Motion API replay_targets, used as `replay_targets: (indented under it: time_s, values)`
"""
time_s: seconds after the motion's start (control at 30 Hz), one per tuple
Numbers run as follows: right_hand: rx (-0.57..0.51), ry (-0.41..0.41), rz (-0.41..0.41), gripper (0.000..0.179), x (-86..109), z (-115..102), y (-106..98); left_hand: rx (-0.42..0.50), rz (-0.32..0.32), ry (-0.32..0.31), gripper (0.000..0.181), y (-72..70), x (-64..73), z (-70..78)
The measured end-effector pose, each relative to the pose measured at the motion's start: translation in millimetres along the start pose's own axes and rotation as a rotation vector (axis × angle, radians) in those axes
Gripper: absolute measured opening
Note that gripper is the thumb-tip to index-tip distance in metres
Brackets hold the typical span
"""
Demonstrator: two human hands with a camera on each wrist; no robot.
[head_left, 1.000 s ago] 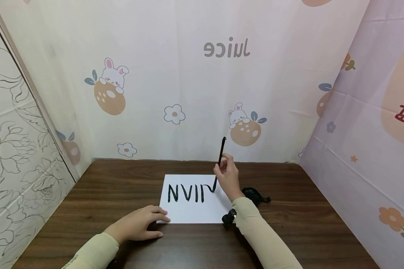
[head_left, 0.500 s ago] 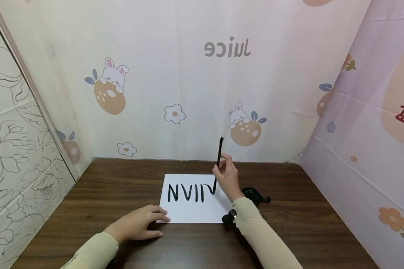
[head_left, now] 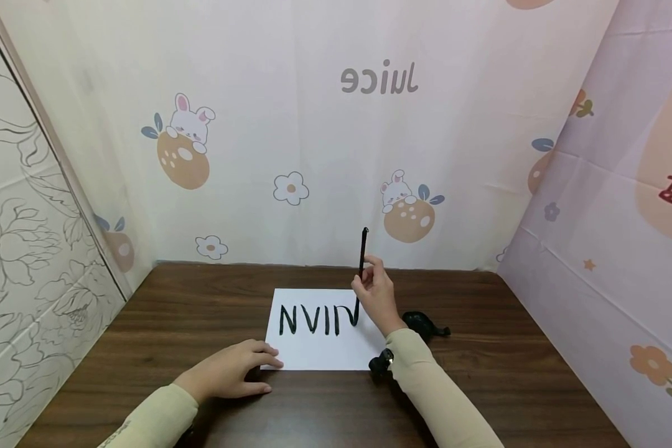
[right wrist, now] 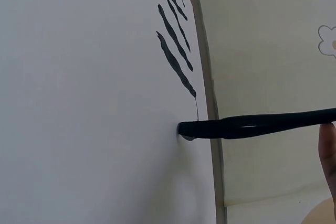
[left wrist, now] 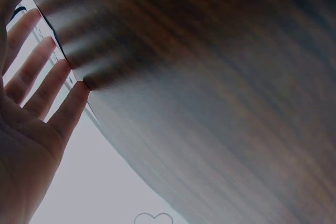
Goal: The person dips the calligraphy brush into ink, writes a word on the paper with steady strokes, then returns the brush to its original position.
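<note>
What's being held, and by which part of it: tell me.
The black brush, held about midway along its length by the right grip. The left grip holds nothing.

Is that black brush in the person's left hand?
No, the right hand holds the black brush, while the left hand rests at the near left corner of the white paper.

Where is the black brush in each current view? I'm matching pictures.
Head: black brush right of center, near upright in the right hand.
Left wrist: no brush can be made out.
Right wrist: lies roughly level, from the right edge to mid-picture.
Shared landmark: the black strokes on paper, in head and right wrist views only.
</note>
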State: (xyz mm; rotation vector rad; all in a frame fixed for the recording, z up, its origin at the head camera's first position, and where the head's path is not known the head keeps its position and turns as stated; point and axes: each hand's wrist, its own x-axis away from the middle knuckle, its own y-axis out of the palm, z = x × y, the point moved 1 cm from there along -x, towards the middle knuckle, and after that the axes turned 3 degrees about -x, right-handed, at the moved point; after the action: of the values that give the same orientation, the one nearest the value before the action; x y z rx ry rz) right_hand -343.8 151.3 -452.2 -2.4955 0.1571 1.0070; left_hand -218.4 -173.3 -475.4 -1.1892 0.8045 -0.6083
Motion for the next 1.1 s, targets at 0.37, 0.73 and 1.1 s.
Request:
replay_targets:
  time_s: [0.37,0.73,1.1]
  values:
    - [0.0,-0.021,-0.018,0.043,-0.6,-0.1,2.4,0.004,-0.024,-0.027,0.035,0.0,-0.4,-0.9]
    - [-0.028,-0.032,-0.051,0.042,1.6,-2.7,3.3,0.01,-0.015,-0.017,0.035,-0.1,-0.1,-0.7]
    - [-0.042,-0.004,-0.075,0.043,3.1,-4.4,4.6,0.003,0.017,0.019,0.033,-0.6,0.7,0.8]
